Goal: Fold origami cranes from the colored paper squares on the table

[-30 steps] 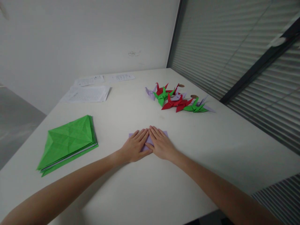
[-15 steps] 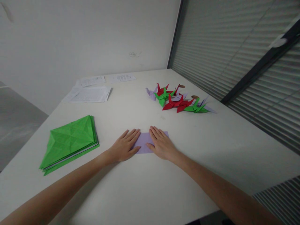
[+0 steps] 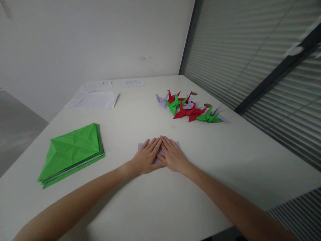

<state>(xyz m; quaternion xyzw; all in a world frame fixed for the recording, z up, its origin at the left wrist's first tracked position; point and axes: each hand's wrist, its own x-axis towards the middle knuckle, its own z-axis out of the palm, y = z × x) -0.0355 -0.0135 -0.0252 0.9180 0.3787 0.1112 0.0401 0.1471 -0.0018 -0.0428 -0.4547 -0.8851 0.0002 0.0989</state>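
Observation:
A folded sheet of purple paper (image 3: 160,154) lies flat on the white table, mostly covered by both hands. My left hand (image 3: 147,157) rests flat on its left part, fingers stretched out, thumb near the lower edge. On the right part lies my right hand (image 3: 173,154), also flat and open. The fingertips of the two hands meet near the middle of the sheet, and a small patch of purple shows between them. The upper left and upper right corners of the paper stick out past the hands.
To the left lies a stack of creased green paper (image 3: 75,147) with lighter sheets in it. Several red, green and purple origami cranes (image 3: 192,112) stand at the back right. Printed sheets (image 3: 96,100) lie at the back left. A window with blinds (image 3: 238,57) borders the table's right side.
My left hand has slid right across the purple paper until its fingers meet those of the right hand, baring the paper's left corner. My right hand has hardly moved.

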